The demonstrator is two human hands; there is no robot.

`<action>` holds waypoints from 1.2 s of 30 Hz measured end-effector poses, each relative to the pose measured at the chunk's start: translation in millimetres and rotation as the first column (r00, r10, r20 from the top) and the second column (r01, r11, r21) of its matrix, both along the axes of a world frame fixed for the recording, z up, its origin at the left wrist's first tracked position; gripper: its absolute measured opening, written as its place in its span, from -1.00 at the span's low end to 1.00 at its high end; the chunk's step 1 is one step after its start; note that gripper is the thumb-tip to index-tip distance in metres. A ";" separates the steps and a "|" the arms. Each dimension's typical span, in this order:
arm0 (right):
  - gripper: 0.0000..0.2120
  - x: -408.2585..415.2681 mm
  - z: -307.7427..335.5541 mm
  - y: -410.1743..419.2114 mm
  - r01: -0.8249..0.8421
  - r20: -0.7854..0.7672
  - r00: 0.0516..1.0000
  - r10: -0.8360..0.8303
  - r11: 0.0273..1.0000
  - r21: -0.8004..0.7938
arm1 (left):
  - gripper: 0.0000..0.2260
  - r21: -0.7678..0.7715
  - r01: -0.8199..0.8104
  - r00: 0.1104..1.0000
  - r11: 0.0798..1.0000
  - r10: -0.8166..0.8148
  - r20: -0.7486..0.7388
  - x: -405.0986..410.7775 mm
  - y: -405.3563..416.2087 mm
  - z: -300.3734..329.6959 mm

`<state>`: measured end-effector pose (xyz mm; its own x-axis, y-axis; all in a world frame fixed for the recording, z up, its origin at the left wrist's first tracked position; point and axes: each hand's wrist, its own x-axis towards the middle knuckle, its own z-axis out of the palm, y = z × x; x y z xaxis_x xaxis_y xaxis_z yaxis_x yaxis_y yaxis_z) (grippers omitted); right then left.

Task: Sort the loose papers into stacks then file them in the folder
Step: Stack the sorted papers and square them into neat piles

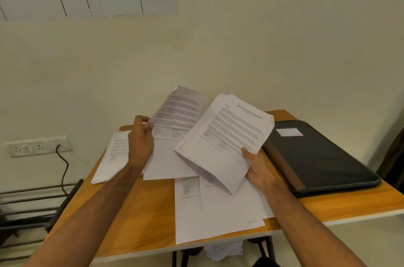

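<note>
Hands both raised over a small orange-topped table [140,218], each with paper. Left hand [141,142] pinches the lower corner of a single printed sheet [179,113] between thumb and curled fingers, the sheet tilted up and away toward the wall. Right hand [259,168] grips a thick sheaf of printed pages [227,135] from beneath, thumb on top at the lower edge, fingers hidden under the paper — the sheaf fans slightly at its near corner and overlaps the left hand's sheet.

Below the right hand, loose sheets [218,212] lie flat and skewed, their near edge hanging past the table's front. Under and left of the left hand, a small stack [113,155] lies at the table's left edge. Between the two hands, another blank-looking sheet [166,164] lies flat.

Right of the right hand — a dark folder [323,157], closed, flat on the table, brown spine toward the hand, white label on its cover.

Far left of the left hand, a wall socket [37,146] with a black cable [63,168] plugged in.
</note>
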<state>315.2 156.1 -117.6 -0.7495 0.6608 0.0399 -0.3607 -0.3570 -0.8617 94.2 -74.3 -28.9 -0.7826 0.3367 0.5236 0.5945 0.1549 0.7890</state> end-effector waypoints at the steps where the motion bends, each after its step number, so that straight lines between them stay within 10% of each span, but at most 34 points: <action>1: -0.60 1.8 0.7 -1.4 -0.016 0.010 1.000 0.016 1.000 0.003 | -0.89 0.015 -0.008 1.000 1.000 0.008 -0.009 -3.2 -4.7 3.7; 9: -0.62 -9.7 54.8 -15.8 -0.164 -0.009 0.986 0.164 0.985 0.056 | -0.77 0.224 0.100 0.932 0.969 -0.170 0.320 -11.3 -14.1 15.5; 29: -0.79 -27.2 75.2 -21.2 -0.070 0.177 0.983 0.043 0.986 0.154 | -0.81 0.278 0.350 0.785 0.894 -0.442 0.433 37.1 13.2 2.7; 36: -0.68 7.3 63.6 23.2 0.274 0.127 0.952 -0.278 0.961 0.051 | -0.72 -0.124 0.349 0.852 0.929 -0.259 0.455 29.1 13.1 -35.6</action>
